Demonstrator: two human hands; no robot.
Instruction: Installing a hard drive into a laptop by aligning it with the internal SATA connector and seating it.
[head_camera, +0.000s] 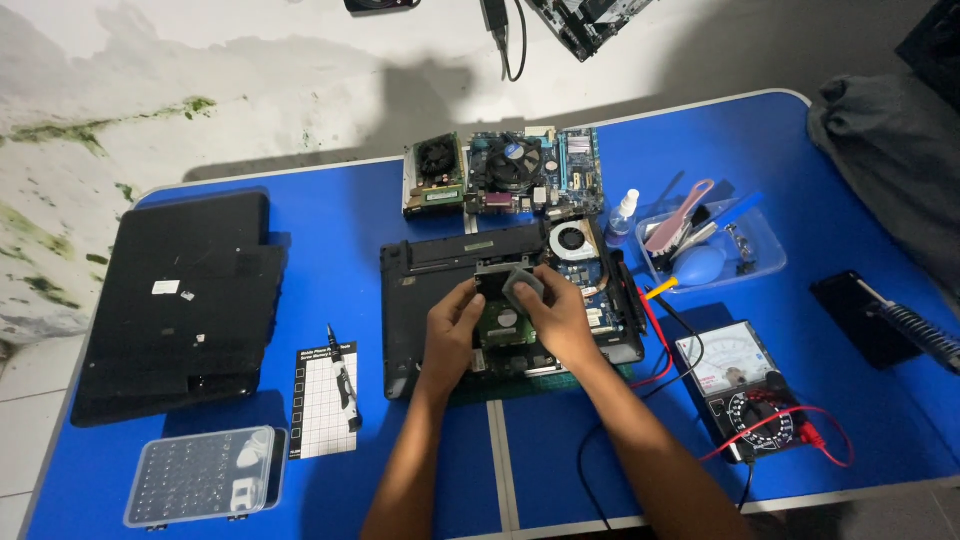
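While both forearms reach in from the six o'clock edge of the blue table (330, 215), the left hand (452, 325) and right hand (556, 315) meet over an opened laptop (420, 290) lying bottom-up at the centre. The left hand curls its fingers around the nine o'clock side of a hard drive (503, 325) that sits in the laptop's bay, thumb and fingertips touching its edge. The right hand rests over the three o'clock side of the drive and pinches a small grey pad (524, 285) between thumb and forefinger, just above the drive's twelve o'clock end. A round cooling fan (572, 240) shows in the laptop at one o'clock from the hands.

At twelve o'clock lies a bare motherboard (520, 170) with a second small board (435, 172) touching its nine o'clock side. At nine o'clock rests a black laptop cover (180, 300); at seven o'clock a screwdriver (343, 380) lies on a gridded screw mat (320, 415), with a clear bit case (200, 478) beside it. At four o'clock sits an analogue multimeter (740, 385) with red leads, and at two o'clock a clear tray (760, 262) holding a brush and a blue blower
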